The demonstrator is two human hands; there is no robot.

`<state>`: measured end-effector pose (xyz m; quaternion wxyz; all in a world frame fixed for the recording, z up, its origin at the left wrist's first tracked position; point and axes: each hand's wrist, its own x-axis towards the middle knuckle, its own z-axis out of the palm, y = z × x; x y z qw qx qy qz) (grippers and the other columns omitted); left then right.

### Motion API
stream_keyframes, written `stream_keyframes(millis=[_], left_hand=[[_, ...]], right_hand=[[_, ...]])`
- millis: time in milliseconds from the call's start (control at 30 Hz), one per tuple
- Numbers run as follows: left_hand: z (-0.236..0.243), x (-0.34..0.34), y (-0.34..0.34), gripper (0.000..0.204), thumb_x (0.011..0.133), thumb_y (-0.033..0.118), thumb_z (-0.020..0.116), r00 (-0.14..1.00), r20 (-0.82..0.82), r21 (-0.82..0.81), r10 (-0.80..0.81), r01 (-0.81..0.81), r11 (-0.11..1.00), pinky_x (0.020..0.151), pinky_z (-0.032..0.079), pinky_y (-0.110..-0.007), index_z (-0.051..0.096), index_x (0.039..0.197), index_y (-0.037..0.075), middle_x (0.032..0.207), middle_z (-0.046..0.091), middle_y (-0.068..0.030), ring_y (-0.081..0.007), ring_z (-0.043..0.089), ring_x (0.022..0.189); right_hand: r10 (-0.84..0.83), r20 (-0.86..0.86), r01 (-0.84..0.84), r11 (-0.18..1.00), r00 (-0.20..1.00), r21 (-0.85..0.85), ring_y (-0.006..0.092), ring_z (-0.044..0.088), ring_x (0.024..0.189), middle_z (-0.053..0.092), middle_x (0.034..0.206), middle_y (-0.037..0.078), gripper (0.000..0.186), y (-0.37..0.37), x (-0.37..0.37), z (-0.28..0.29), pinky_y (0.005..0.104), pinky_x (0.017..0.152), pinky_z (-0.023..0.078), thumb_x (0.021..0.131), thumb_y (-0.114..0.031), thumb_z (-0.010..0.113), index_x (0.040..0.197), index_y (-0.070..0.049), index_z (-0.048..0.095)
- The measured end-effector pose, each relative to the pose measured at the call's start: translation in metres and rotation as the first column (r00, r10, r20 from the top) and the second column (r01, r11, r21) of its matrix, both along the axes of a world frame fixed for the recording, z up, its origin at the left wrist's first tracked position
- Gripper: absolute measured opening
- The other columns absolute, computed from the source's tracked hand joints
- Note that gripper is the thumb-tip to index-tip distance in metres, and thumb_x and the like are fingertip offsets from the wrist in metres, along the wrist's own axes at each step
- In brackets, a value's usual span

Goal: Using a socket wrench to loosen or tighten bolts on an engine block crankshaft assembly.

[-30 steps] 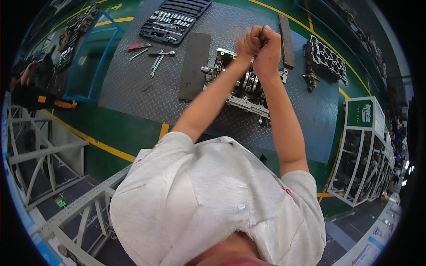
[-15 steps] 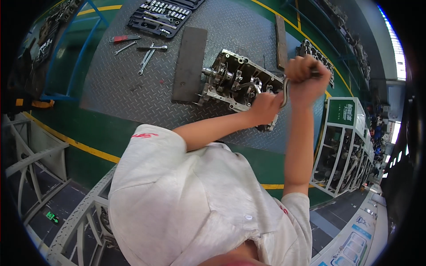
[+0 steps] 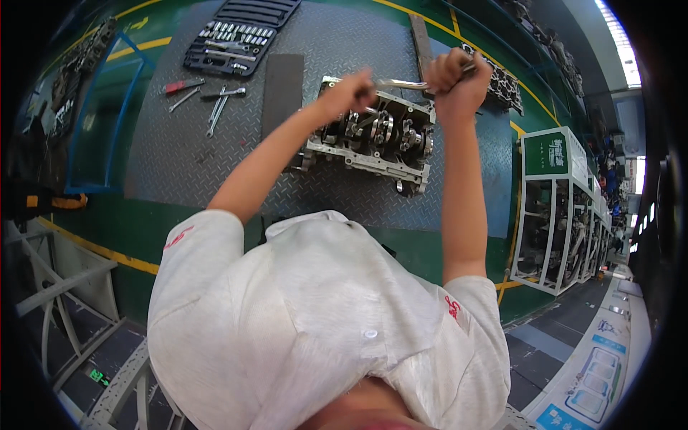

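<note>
A silver cranked rod, a speed brace [image 3: 403, 84], spans the gap between my two hands above the far side of an engine block [image 3: 369, 159]. My right hand [image 3: 459, 80] is closed round the brace's dark end. My left hand [image 3: 349, 94], blurred, is closed at its other end, over the block's left part. The socket end and whatever it meets are hidden by the left hand. The block lies with its open side up, crankshaft [image 3: 383, 129] showing inside.
A dark board [image 3: 282, 93] lies left of the block. Farther left are loose wrenches [image 3: 216, 111], a red-handled tool [image 3: 175, 87] and an open socket set [image 3: 233, 43]. Another bar [image 3: 421, 44] and a metal engine part [image 3: 505, 89] lie at the far right. A white-framed cabinet [image 3: 548, 215] stands right.
My left hand has moved from the block's near right end to its far left part. The brace has swung from steep to nearly level. My right hand stays closed on it.
</note>
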<state>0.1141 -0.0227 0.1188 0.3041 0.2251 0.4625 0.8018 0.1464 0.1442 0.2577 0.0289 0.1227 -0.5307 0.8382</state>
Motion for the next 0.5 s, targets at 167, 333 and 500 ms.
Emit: stream_keyframes(millis=[167,333,500], left_hand=[[-0.076,-0.086,0.127,0.019,0.082,0.012,0.053,0.304,-0.609,0.377,0.732,-0.702,0.605,0.055,0.045,-0.029,0.053,0.066,0.003,0.059,0.055,-0.0051,-0.0136,0.054,0.056],[-0.011,0.021,0.062,0.025,0.086,0.021,0.050,0.904,-0.370,-0.227,0.213,-0.310,0.923,0.054,0.041,-0.031,0.055,0.068,0.004,0.056,0.053,-0.0045,-0.0163,0.052,0.055],[-0.036,-0.047,0.086,0.026,0.091,0.029,0.042,0.675,-0.640,-0.183,0.368,-0.599,0.780,0.052,0.040,-0.025,0.052,0.095,0.005,0.055,0.047,-0.0034,-0.0154,0.047,0.051]], right_hand=[[0.067,-0.004,-0.065,0.981,0.998,0.185,0.0108,0.021,0.044,0.020,0.050,-0.002,0.042,-0.075,-0.002,0.001,0.0271,0.042,0.018,0.087,-0.041,0.032,0.058,-0.010,0.028],[0.000,0.028,0.001,1.000,1.000,-0.022,0.0110,0.021,0.043,0.022,0.048,-0.002,0.039,0.036,-0.022,-0.007,0.0272,0.041,0.018,0.086,-0.038,0.031,0.056,-0.013,0.028],[0.116,-0.164,-0.072,0.965,0.980,0.252,0.0097,0.022,0.046,0.022,0.050,0.000,0.037,-0.035,0.030,-0.002,0.0263,0.043,0.019,0.085,-0.034,0.033,0.057,-0.010,0.026]])
